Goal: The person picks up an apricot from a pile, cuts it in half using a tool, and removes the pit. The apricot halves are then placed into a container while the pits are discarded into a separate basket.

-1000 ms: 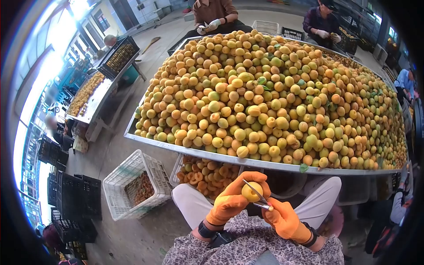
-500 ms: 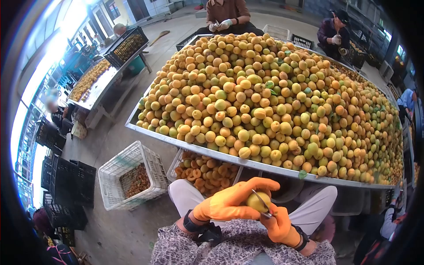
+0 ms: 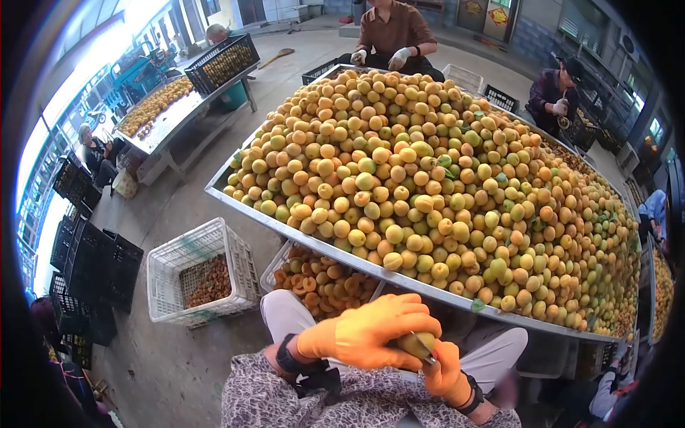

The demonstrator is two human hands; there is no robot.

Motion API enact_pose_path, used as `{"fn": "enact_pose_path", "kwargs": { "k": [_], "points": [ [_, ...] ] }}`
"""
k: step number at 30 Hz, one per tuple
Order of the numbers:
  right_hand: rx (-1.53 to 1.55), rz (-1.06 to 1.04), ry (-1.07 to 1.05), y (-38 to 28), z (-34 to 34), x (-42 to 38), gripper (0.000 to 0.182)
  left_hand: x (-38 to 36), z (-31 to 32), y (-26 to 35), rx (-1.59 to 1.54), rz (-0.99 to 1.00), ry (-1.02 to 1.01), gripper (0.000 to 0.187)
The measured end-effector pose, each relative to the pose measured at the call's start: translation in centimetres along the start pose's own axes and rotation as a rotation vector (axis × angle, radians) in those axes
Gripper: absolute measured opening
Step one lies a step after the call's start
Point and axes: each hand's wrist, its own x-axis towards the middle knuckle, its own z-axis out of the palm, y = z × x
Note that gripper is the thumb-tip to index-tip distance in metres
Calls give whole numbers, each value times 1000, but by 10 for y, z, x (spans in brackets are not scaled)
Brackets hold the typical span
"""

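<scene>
Head view: orange-gloved left hand (image 3: 367,329) fingers wrap the small yellow-green apricot (image 3: 416,343). Orange-gloved right hand (image 3: 446,369), at four o'clock, grips the thin steel knife (image 3: 422,348), blade on the fruit.

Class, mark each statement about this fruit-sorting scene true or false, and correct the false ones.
1. The left hand holds an apricot. True.
2. Both hands wear blue gloves. False: the gloves are orange.
3. The right hand holds a knife against the apricot. True.
4. The white crate on the floor is stacked on the table. False: it stands on the floor beside it.
5. The table is heaped with apricots. True.
</scene>
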Motion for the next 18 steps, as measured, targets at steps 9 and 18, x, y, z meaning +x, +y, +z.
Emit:
{"fn": "enact_pose_path", "kwargs": {
  "k": [9,18],
  "points": [
    [81,-249,119,13,4,12,49,-2,44,-2,-765,0,200,56],
    [-36,10,-214,10,-25,14,46,10,-20,-6,98,24,-147,46]
  ]
}}
